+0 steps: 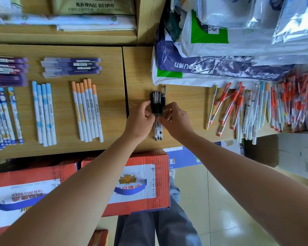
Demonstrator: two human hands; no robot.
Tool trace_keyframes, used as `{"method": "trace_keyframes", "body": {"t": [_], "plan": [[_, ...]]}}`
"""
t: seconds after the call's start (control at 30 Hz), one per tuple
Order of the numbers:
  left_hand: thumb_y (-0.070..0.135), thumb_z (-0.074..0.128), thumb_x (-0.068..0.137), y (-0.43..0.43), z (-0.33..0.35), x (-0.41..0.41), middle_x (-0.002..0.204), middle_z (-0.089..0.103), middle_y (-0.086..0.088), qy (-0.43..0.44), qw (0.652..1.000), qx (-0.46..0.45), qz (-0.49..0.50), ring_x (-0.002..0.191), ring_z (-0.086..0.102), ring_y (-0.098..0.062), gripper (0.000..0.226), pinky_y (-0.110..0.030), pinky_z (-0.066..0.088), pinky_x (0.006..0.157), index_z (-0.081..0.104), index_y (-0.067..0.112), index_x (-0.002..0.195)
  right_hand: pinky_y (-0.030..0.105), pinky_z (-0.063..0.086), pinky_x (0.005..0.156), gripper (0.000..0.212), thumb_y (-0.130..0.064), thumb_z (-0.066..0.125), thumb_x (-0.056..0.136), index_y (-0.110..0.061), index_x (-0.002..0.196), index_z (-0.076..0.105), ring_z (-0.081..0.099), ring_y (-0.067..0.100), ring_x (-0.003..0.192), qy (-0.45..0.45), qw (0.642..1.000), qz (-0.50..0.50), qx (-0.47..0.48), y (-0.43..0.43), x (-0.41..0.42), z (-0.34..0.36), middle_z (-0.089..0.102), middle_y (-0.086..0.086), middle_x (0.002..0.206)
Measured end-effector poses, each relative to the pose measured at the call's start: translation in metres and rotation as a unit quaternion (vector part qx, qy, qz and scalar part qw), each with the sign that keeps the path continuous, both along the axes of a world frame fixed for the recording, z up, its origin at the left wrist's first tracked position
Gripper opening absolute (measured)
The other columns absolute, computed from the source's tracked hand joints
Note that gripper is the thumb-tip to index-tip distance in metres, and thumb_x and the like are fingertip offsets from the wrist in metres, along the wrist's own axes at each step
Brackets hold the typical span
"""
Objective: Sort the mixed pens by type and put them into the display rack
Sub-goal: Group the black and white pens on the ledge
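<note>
A small bundle of black-capped clear gel pens (157, 103) lies upright on the wooden shelf (140, 71) at the middle. My left hand (141, 119) grips the bundle from its left side, and my right hand (176, 119) pinches it from the right. Sorted groups lie to the left: orange-capped white pens (87, 110), light-blue-capped pens (44, 114), cartoon-print blue pens (4, 118), purple pens (7, 71) and clear-capped violet pens (71, 66). An unsorted heap of red-capped and white pens (267, 107) covers the right end.
Plastic bags of stock (220, 50) are piled at the back right of the shelf. Red beer cartons (132, 183) stand on the floor below the shelf edge. Packaged goods (78, 22) sit on the upper shelf at the back.
</note>
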State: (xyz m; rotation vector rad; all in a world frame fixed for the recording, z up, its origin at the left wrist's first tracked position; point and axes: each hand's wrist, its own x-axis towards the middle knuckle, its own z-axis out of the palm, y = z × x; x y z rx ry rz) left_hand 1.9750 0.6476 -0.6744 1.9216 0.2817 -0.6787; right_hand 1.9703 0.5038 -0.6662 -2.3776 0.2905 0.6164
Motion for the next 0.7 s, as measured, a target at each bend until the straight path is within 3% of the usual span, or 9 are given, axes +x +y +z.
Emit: {"method": "trace_keyframes", "body": {"t": [0.17,0.33,0.5,0.7], "plan": [[0.017,0.050,0.094,0.007,0.001,0.001,0.093,0.064,-0.006,-0.006,0.999,0.031,-0.017,0.084,0.066,-0.026,0.039,-0.047,0.055,0.081,0.049,0.019,0.133,0.035,0.051,0.063,0.053,-0.053,0.066,0.080,-0.014,0.111,0.047,0.061,0.021,0.082,0.000,0.995,0.028,-0.098,0.010,-0.001,0.003,0.061,0.001,0.098],[0.017,0.048,0.095,0.010,0.004,0.001,0.091,0.066,-0.005,-0.026,0.996,0.075,-0.050,0.085,0.066,-0.022,0.037,-0.042,0.053,0.081,0.050,0.021,0.132,0.031,0.042,0.058,0.051,-0.048,0.065,0.083,-0.012,0.111,0.042,0.063,0.027,0.083,0.000,0.992,0.050,-0.117,0.013,-0.002,0.001,0.063,0.006,0.098],[0.015,0.050,0.094,0.012,0.004,-0.002,0.083,0.064,-0.004,-0.052,0.992,0.094,-0.068,0.077,0.064,-0.020,0.038,-0.039,0.052,0.073,0.047,0.018,0.132,0.034,0.048,0.060,0.056,-0.055,0.064,0.081,-0.015,0.112,0.040,0.062,0.026,0.078,0.013,0.991,0.073,-0.108,0.008,-0.005,0.005,0.064,0.004,0.092],[0.014,0.053,0.094,0.013,0.007,-0.004,0.088,0.057,0.004,-0.072,0.988,0.111,-0.081,0.077,0.055,-0.012,0.039,-0.027,0.042,0.070,0.048,0.013,0.132,0.031,0.042,0.060,0.047,-0.055,0.054,0.088,-0.017,0.111,0.039,0.059,0.024,0.078,0.027,0.990,0.057,-0.130,-0.002,-0.010,0.007,0.060,0.003,0.092]]}}
